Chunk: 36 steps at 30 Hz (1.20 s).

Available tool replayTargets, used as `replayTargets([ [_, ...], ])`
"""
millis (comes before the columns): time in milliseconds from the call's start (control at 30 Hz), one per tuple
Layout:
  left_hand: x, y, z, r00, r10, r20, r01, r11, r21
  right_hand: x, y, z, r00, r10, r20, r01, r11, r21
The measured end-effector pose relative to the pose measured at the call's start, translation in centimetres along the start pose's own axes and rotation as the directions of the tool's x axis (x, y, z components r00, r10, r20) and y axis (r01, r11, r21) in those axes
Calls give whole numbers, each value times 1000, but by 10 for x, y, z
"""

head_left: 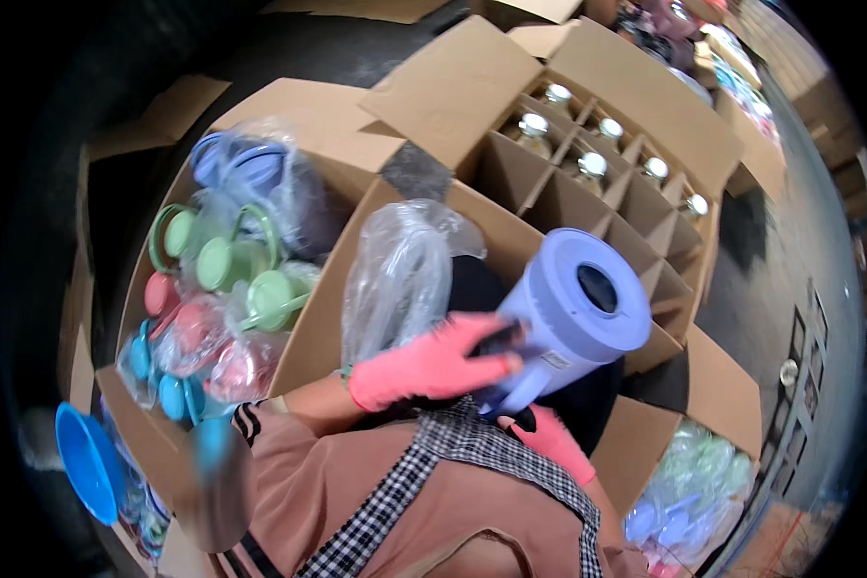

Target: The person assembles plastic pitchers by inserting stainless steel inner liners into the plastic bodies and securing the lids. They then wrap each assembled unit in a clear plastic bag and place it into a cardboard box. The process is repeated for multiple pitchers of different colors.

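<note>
A lilac plastic jug (573,308) is tilted in front of my chest. Its wide round end, with a dark round hole in the middle, faces up and away, and a small pale label sticks to its side. My right hand (552,443), in a pink glove with dark fingertips, grips the jug low by its handle; part of that hand is hidden. My left hand (438,358), gloved alike, is beside the jug's left side with fingers apart, slightly blurred. Whether it touches the jug I cannot tell. Clear plastic bags (395,275) hang just beyond it.
A divided carton (491,173) at the far right holds several white-capped bottles. Left of me, an open carton (299,361) holds bagged green, pink and blue plastic ware. Another carton (636,433) sits at the near right. A blue basin (89,467) stands at the far left.
</note>
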State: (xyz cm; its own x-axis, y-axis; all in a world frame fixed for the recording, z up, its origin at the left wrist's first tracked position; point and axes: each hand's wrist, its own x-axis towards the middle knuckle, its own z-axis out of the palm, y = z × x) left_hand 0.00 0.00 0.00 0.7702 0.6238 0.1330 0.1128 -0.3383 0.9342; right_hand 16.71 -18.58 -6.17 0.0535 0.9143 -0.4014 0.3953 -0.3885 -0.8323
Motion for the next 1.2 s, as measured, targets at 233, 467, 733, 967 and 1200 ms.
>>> replayTargets([
  [233, 93, -14, 56, 953, 144, -268, -158, 987, -31, 63, 38, -114, 733, -142, -665, 596, 604, 528],
  [467, 90, -38, 50, 952, 111, -285, -136, 988, -71, 60, 3, -84, 667, 55, -743, 679, 366, 637],
  [733, 68, -3, 50, 906, 279, -319, -272, 960, 66, 67, -10, -98, 640, 80, -764, 642, 492, 589],
  [967, 49, 20, 69, 909, 415, -45, -355, 827, 436, 72, -2, -115, 740, 211, -639, 478, 505, 719],
  [1200, 59, 13, 69, 917, 386, -97, -330, 874, 357, 66, -1, -106, 809, -72, -583, 574, 309, 759],
])
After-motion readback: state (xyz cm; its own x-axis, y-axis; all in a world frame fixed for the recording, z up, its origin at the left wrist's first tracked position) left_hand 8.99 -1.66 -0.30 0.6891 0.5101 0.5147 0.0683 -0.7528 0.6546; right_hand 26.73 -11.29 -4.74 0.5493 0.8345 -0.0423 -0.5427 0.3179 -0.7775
